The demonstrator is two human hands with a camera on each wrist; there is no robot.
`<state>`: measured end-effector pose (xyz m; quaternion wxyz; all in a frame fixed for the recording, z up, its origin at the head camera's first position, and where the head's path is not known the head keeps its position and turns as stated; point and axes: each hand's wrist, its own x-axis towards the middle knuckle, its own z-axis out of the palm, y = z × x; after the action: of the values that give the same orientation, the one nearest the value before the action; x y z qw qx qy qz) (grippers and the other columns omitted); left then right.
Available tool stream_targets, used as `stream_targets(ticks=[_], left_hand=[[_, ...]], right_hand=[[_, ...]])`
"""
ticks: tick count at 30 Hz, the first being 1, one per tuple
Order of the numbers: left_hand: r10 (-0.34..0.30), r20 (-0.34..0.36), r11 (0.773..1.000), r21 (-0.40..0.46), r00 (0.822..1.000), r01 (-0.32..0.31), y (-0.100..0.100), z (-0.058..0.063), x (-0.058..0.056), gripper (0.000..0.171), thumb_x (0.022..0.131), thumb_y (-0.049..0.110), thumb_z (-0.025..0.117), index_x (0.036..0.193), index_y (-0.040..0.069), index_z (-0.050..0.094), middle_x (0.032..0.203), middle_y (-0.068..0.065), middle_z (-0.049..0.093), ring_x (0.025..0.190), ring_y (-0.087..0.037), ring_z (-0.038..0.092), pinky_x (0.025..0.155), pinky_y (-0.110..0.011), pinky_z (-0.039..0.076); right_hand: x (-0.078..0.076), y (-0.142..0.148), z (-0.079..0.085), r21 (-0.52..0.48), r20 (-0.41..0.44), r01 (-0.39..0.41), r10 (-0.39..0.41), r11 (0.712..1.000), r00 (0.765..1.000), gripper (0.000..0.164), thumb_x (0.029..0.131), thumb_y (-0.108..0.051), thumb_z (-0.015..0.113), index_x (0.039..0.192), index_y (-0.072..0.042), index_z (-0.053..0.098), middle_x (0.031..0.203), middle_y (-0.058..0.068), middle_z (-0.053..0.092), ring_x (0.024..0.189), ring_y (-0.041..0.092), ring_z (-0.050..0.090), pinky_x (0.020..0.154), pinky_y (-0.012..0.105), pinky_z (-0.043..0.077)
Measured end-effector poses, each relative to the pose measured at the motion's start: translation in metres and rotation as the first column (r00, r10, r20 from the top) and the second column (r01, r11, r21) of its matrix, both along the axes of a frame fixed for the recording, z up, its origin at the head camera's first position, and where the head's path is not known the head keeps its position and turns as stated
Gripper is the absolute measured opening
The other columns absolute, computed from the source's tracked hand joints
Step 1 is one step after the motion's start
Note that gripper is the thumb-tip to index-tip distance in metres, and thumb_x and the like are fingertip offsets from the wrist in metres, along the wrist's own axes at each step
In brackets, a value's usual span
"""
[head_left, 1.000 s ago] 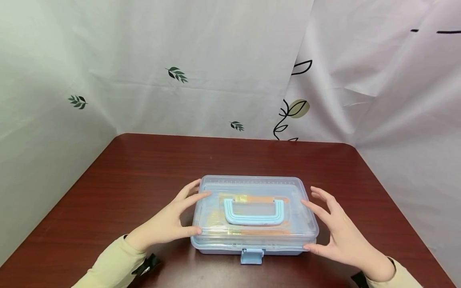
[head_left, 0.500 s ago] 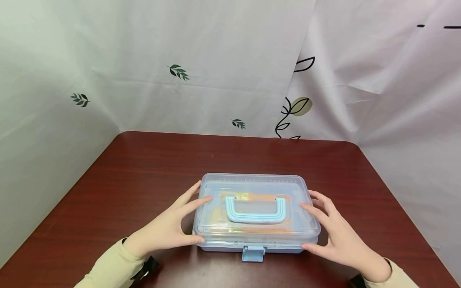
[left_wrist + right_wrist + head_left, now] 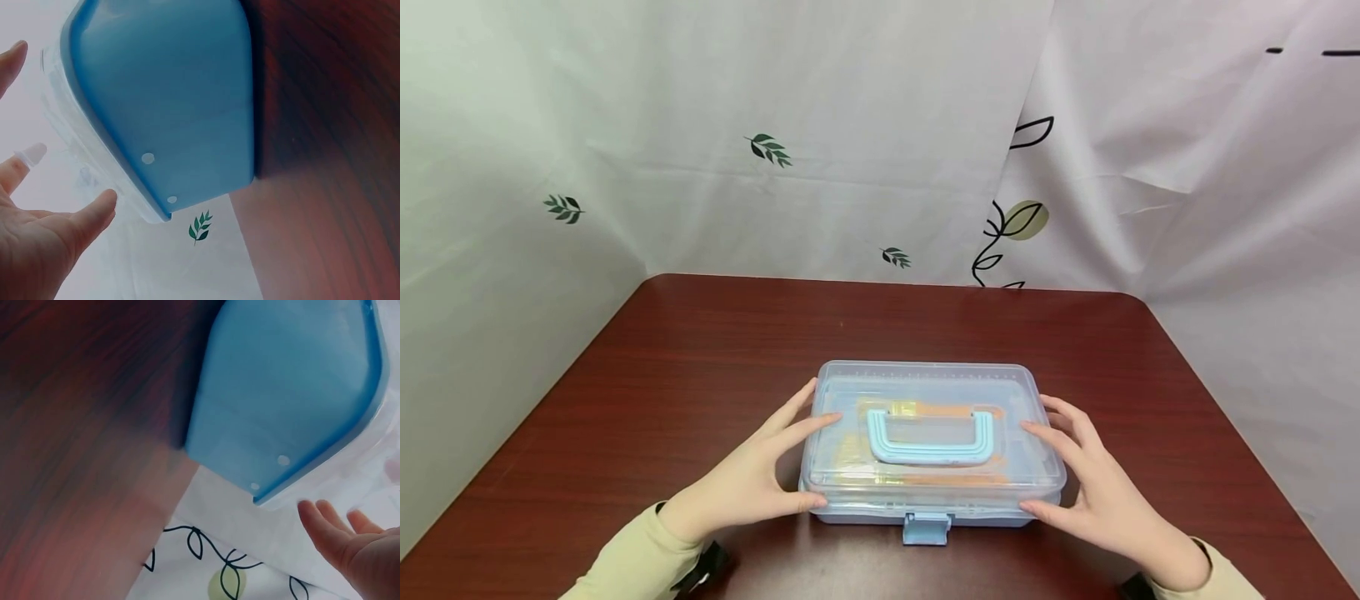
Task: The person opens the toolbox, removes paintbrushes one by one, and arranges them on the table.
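Note:
A light blue plastic storage box [image 3: 934, 430] with a clear lid lies at the table's near middle. Its pale blue carrying handle [image 3: 931, 454] lies folded toward me, and the front latch [image 3: 927, 529] hangs down, unfastened. Through the lid show what look like brushes with orange handles [image 3: 953, 479]. My left hand [image 3: 741, 483] holds the box's left end, thumb at the front rim and a finger on the lid. At the other end my right hand [image 3: 1108, 492] holds it likewise. Both wrist views show the blue end walls [image 3: 175, 94], with fingers beside the lid.
The dark red wooden table [image 3: 737, 333] reaches back to a white cloth backdrop [image 3: 865, 125] printed with leaves. Cloth also hangs along the left and right sides.
My right fingers have drawn in against the box's right end, and the thumb has moved slightly left along the front rim. My left hand has shifted a little. The box stays put.

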<state>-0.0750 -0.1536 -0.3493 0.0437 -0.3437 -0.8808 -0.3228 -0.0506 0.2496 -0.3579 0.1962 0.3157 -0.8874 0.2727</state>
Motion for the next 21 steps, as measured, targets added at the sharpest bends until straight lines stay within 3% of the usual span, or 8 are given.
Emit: stream_targets(ticks=[6,12,21], left_hand=[[0.009,-0.036,1.000,0.022,0.999,-0.008,0.000,-0.003,0.001,0.078,0.070,0.029,0.085,0.139,0.027,0.046,0.157,-0.010,0.019,0.140,-0.020,0.029,0.099,-0.034,0.044],[0.013,-0.064,0.999,0.041,0.998,-0.010,0.002,-0.004,0.000,0.076,0.070,0.028,0.085,0.137,0.025,0.049,0.156,-0.012,0.021,0.140,-0.020,0.029,0.101,-0.031,0.042],[0.038,-0.101,0.996,0.081,0.994,-0.030,0.006,-0.004,0.002,0.067,0.073,0.029,0.082,0.133,0.024,0.053,0.154,-0.015,0.026,0.131,-0.031,0.043,0.097,-0.041,0.046]], right_hand=[[0.001,-0.004,0.001,-0.047,-0.005,0.019,-0.019,0.999,1.000,0.074,0.064,-0.036,0.088,0.126,-0.010,0.056,0.139,0.018,0.036,0.121,0.004,0.039,0.091,0.006,0.034],[0.003,-0.008,0.003,-0.099,-0.003,0.043,-0.043,0.994,0.999,0.075,0.056,-0.021,0.092,0.123,-0.010,0.059,0.137,0.017,0.039,0.119,0.001,0.040,0.092,0.005,0.032],[0.004,-0.015,0.007,-0.134,-0.020,0.080,-0.084,0.988,0.996,0.073,0.051,-0.011,0.091,0.118,-0.012,0.063,0.134,0.015,0.045,0.117,0.000,0.043,0.092,0.005,0.031]])
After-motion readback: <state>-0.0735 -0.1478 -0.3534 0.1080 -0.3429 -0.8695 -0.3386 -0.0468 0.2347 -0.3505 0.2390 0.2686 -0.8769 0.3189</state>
